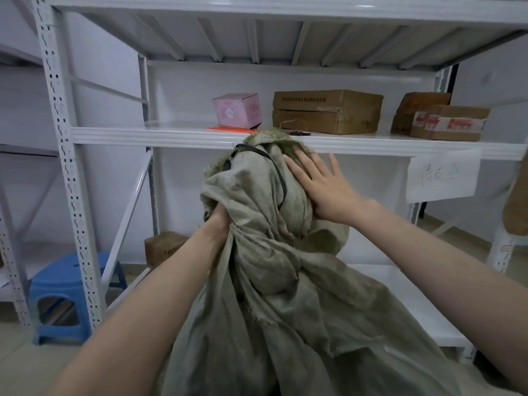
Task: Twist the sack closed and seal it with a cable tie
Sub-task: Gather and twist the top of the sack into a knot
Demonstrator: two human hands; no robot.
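Two hands: both are on the burlap sack (274, 281), which stands in front of the white metal shelving (183, 137), its gathered top raised to about the level of the middle shelf.
Head view, left hand (220, 221): it is closed round the neck of the sack, below the bunched top; the fingers are buried in the cloth, so only the wrist and the back of the hand show.
Head view, right hand (323, 187): it lies flat with fingers spread against the right side of the bunched top, pressing and grasping nothing.
Black cable tie (278, 172): a loose loop draped over the bunched top, well above the left hand's grip, with what looks like its head at the upper left; it is not cinched.
Step in hand: judged to be gathering and twisting the neck before the tie is drawn tight.
How to do it well: the left hand should hold the neck hard while the right turns the top, so the folds wind into one narrow rope.
Tie placement: the loop probably needs sliding down to the twisted part just above the left hand, then pulling snug.
Risk: cinched over the loose bulge, the tie could slip off.
Shelf behind: a pink box (237, 110) and cardboard cartons (328, 111) stand clear of the work.
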